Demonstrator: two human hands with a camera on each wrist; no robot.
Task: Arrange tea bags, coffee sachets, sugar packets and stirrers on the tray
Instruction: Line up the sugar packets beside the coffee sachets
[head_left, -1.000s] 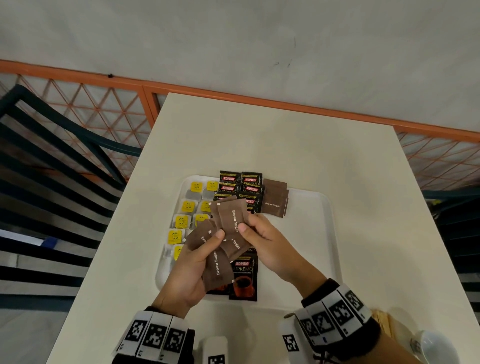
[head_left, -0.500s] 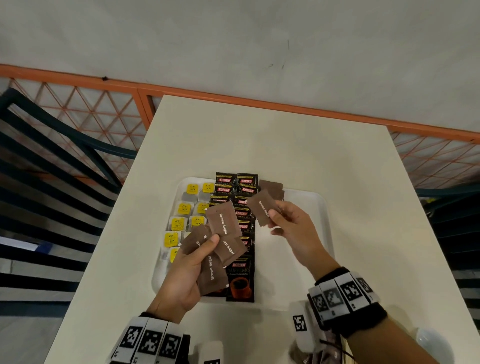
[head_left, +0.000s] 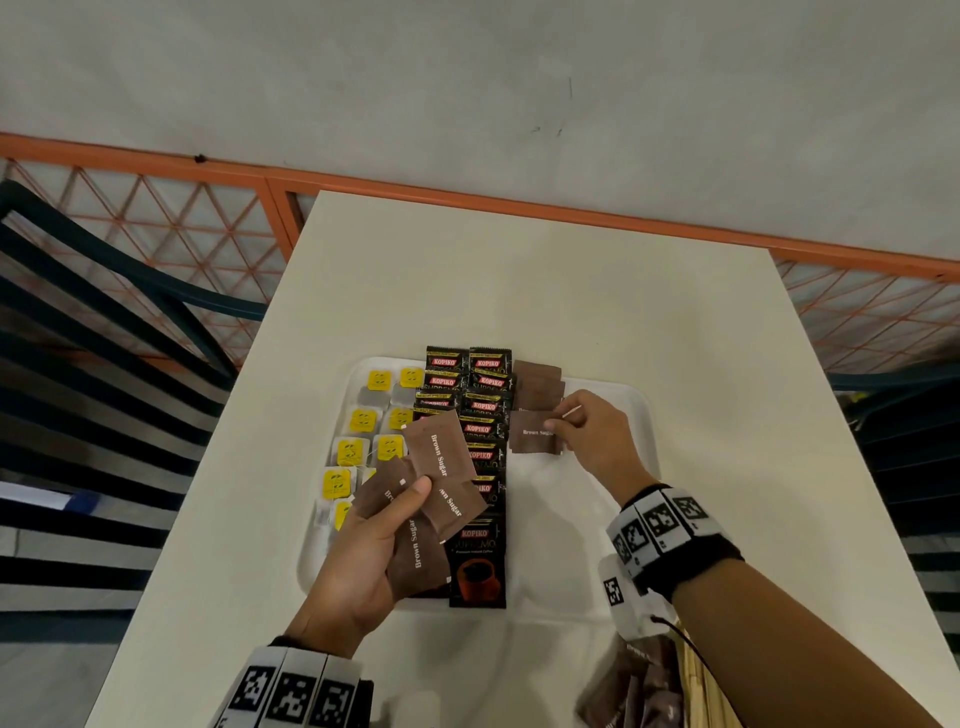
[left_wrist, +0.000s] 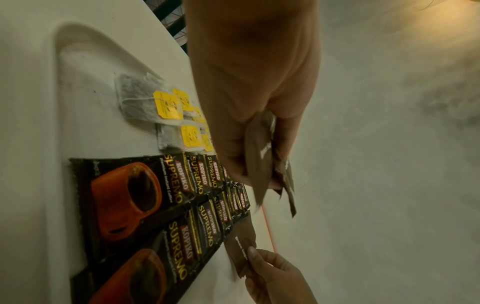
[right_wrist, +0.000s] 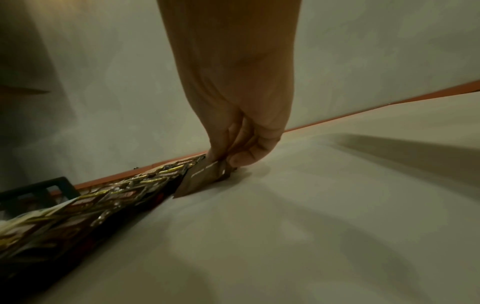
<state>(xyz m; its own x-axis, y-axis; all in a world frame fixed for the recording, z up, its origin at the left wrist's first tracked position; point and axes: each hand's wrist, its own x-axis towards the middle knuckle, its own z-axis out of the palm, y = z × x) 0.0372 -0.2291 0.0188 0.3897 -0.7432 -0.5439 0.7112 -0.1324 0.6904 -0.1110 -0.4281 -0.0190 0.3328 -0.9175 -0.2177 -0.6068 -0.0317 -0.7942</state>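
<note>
Tea bags (head_left: 363, 421) and coffee (head_left: 485, 405) are laid on the tray (head_left: 613, 519). One sugar packet (head_left: 535, 432) is pinched by the right hand (head_left: 597, 436); a fan of sugar packets (head_left: 436, 483) is gripped by the left hand (head_left: 363, 561). Stirrers aren't placed yet.

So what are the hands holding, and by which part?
Left hand grips a fan of sugar packets by their lower ends; right hand pinches one sugar packet by its right edge.
</note>
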